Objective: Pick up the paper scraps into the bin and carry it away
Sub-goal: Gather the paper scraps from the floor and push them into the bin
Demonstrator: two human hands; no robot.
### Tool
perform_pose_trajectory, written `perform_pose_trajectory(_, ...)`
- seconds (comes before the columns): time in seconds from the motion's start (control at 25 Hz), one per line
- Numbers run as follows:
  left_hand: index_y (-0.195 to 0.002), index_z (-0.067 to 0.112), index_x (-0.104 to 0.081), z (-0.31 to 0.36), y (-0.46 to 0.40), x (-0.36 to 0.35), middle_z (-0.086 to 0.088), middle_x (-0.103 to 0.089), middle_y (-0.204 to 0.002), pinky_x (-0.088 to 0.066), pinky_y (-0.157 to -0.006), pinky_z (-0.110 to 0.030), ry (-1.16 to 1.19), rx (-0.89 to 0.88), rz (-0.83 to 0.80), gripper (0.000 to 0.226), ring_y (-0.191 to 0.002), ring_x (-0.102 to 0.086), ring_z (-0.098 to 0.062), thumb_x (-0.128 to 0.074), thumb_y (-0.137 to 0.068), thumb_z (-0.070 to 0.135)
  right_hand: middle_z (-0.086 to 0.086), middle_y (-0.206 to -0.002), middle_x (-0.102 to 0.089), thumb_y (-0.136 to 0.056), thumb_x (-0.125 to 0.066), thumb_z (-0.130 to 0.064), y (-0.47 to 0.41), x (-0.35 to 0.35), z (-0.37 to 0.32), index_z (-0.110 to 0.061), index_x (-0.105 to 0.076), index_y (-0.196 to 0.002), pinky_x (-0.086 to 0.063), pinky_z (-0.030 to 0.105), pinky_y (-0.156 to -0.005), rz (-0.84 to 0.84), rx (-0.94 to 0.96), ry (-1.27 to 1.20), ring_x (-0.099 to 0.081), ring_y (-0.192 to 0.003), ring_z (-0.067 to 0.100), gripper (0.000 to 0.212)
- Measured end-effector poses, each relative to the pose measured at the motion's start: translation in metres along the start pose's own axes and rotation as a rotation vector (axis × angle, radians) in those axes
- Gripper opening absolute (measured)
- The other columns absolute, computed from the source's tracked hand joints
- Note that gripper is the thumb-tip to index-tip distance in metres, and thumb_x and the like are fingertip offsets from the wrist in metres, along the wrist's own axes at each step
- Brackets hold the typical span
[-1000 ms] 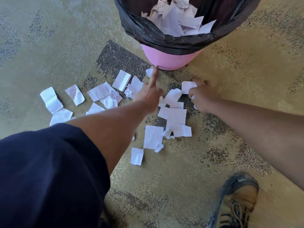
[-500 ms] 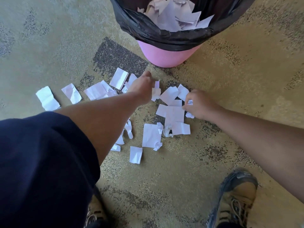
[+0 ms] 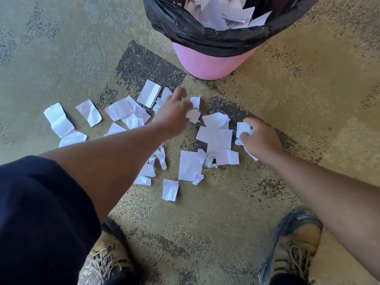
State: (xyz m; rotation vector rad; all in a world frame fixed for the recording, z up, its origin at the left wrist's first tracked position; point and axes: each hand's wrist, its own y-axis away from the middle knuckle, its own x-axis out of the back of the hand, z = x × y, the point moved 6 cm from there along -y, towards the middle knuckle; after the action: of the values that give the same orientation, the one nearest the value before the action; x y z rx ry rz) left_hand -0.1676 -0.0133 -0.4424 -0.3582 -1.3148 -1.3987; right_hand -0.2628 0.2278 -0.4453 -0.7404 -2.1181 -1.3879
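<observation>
A speckled tan carpet (image 3: 61,48) fills the frame, seen from above. At the upper centre stands a pink bin (image 3: 207,64) lined with a black bag (image 3: 185,27), already part full of white paper. Two bare arms reach in from the lower corners; the left wears a dark sleeve (image 3: 37,212), and tan boots (image 3: 298,243) show along the bottom edge. The left hand (image 3: 174,114), at the centre, has its fingers curled round a crumpled scrap (image 3: 193,115). The right hand (image 3: 261,138), to the right of centre, grips its own small bunch of paper (image 3: 243,129). Many loose scraps (image 3: 214,136) lie flat or crumpled on the carpet below the bin, spreading to the left edge (the farthest (image 3: 58,120) well apart from the hands). The step in hand looks like gathering: both hands are collecting scraps. The next move likely calls for lifting both handfuls over the bag's rim and letting go, then coming back for the many pieces left before the bin can be carried off.
</observation>
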Motion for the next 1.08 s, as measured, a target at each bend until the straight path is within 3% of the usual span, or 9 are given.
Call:
perform_pose_trajectory(0.08, -0.122, 0.022, -0.070, 0.018, -0.006, 0.007, 0.004, -0.004, -0.170, -0.056, -0.100, -0.046, -0.094, -0.077, -0.037, 0.042, -0.149, -0.026, -0.035, -0.059, -0.091, -0.004, 0.002, -0.099, -0.065, -0.098, -0.053, -0.020, -0.003, 0.014, -0.020, -0.019, -0.060, -0.130, -0.044, 0.033, -0.070, 0.088, 0.115, 0.087, -0.062, -0.090, 0.030, 0.033)
perform_pose_trajectory(0.16, -0.133, 0.028, -0.065, 0.032, -0.008, 0.002, 0.012, 0.009, -0.171, -0.059, -0.095, -0.048, -0.197, -0.118, -0.164, 0.054, -0.157, -0.007, -0.036, -0.055, -0.093, -0.007, 0.010, -0.115, -0.061, -0.099, -0.052, -0.011, -0.008, 0.018, -0.048, -0.009, -0.063, -0.116, -0.046, 0.035, -0.071, 0.132, 0.314, 0.204, -0.061, -0.095, 0.033, 0.021)
perform_pose_trajectory(0.24, -0.135, 0.027, -0.063, 0.038, -0.006, -0.008, 0.010, -0.003, -0.172, -0.059, -0.095, -0.047, -0.301, -0.160, -0.205, 0.049, -0.157, -0.007, -0.036, -0.055, -0.097, -0.002, 0.013, -0.135, -0.052, -0.096, -0.048, 0.002, -0.011, 0.007, -0.074, -0.006, -0.059, -0.114, -0.053, 0.042, -0.077, 0.066, 0.491, 0.361, -0.059, -0.106, 0.037, 0.023)
perform_pose_trajectory(0.4, -0.134, 0.018, -0.064, 0.035, 0.008, -0.019, -0.002, -0.051, -0.145, -0.050, -0.097, -0.038, -0.318, -0.195, -0.157, 0.038, -0.131, -0.044, -0.030, -0.048, -0.102, 0.004, 0.002, -0.168, -0.016, -0.097, -0.042, 0.006, -0.001, -0.032, -0.088, -0.033, -0.025, -0.156, -0.050, 0.048, -0.085, -0.258, 0.529, 0.658, -0.045, -0.130, 0.037, 0.073)
perform_pose_trajectory(0.52, -0.131, 0.014, -0.063, 0.027, 0.019, -0.022, -0.005, -0.060, -0.125, -0.050, -0.091, -0.041, -0.181, -0.146, -0.117, 0.041, -0.121, -0.053, -0.031, -0.047, -0.098, -0.003, 0.012, -0.149, -0.036, -0.105, -0.040, -0.015, 0.007, -0.042, -0.073, -0.033, -0.031, -0.150, -0.050, 0.047, -0.087, -0.300, 0.453, 0.690, -0.051, -0.112, 0.038, 0.050)
perform_pose_trajectory(0.68, -0.120, 0.019, -0.055, 0.008, 0.040, -0.021, -0.006, -0.068, -0.107, -0.051, -0.070, -0.039, 0.220, 0.116, 0.021, 0.036, -0.090, -0.062, -0.029, -0.056, -0.091, -0.002, 0.013, -0.116, -0.050, -0.094, -0.049, 0.002, 0.009, -0.046, -0.049, -0.013, -0.052, -0.119, -0.046, 0.043, -0.070, -0.274, 0.436, 0.526, -0.047, -0.085, 0.030, 0.029)
perform_pose_trajectory(0.84, -0.136, 0.023, -0.054, 0.015, 0.067, -0.054, -0.007, -0.065, -0.114, -0.051, -0.080, -0.034, 0.338, 0.116, -0.192, 0.053, -0.100, -0.064, -0.029, -0.055, -0.091, -0.005, 0.008, -0.112, -0.061, -0.097, -0.058, -0.007, 0.008, -0.018, -0.028, -0.020, -0.057, -0.110, -0.048, 0.041, -0.069, -0.152, 0.250, 0.169, -0.057, -0.086, 0.034, 0.017)
perform_pose_trajectory(0.92, -0.139, 0.020, -0.052, 0.019, 0.084, -0.079, -0.011, -0.058, -0.129, -0.046, -0.091, -0.035, 0.258, 0.053, -0.319, 0.052, -0.116, -0.059, -0.032, -0.063, -0.092, 0.001, 0.007, -0.113, -0.066, -0.098, -0.065, -0.019, 0.017, -0.020, -0.018, -0.024, -0.054, -0.124, -0.053, 0.042, -0.075, -0.184, 0.189, 0.183, -0.062, -0.093, 0.034, 0.029)
perform_pose_trajectory(1.08, -0.144, 0.024, -0.032, 0.022, 0.108, -0.112, -0.011, -0.022, -0.148, -0.049, -0.095, -0.044, 0.168, 0.088, -0.309, 0.070, -0.127, -0.050, -0.043, -0.071, -0.089, 0.003, 0.008, -0.146, -0.050, -0.082, -0.082, -0.045, 0.046, -0.062, -0.002, -0.027, -0.027, -0.150, -0.054, 0.047, -0.087, -0.318, 0.084, 0.337, -0.059, -0.122, 0.037, 0.089)
